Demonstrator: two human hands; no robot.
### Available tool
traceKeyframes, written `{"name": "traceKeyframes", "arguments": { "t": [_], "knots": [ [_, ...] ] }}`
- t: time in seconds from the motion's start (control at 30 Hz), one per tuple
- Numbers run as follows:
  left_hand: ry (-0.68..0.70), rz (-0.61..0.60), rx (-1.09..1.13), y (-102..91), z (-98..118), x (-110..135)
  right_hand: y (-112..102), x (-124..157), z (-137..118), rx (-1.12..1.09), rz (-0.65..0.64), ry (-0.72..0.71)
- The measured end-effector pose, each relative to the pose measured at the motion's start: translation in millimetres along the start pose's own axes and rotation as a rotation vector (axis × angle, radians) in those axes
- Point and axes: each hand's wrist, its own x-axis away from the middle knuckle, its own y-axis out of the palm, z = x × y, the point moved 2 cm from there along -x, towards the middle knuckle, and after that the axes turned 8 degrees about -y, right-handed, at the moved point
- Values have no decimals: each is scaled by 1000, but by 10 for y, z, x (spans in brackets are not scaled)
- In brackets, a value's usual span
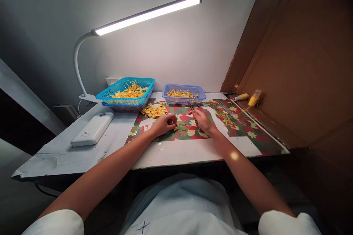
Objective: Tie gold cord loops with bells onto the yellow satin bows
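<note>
My left hand (165,123) is closed in a pinch low over the patterned sheet (190,137), its fingers on a small gold ribbon piece (175,128). A thin loop lies on the sheet just right of those fingertips. In my right hand (202,120) are dark tweezers (190,105), tips pointing up and away from me toward the purple basket. Beyond my left hand lies a loose pile of gold ribbon bows (154,111). To the right of my right hand are gold cords (226,118) in a tangled heap.
A turquoise basket (125,101) of gold ribbon pieces is stacked at back left; a purple basket (184,100) of gold pieces stands behind my hands. A white power bank (93,129) lies left, under a lamp (149,14). A yellow bottle (254,98) sits by the cardboard wall (298,66).
</note>
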Motion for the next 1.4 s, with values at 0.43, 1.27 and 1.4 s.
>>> {"name": "traceKeyframes", "arguments": {
  "t": [0.43, 1.27, 1.4],
  "knots": [
    [-10, 0, -40, -9, -16, 22, 118, 218, -232, 486, -190, -21],
    [-2, -24, 59, 22, -38, 67, 147, 225, -196, 508, -198, 71],
    [27, 7, 88, 12, -40, 75, 133, 235, -215, 496, -188, 78]
  ]
}}
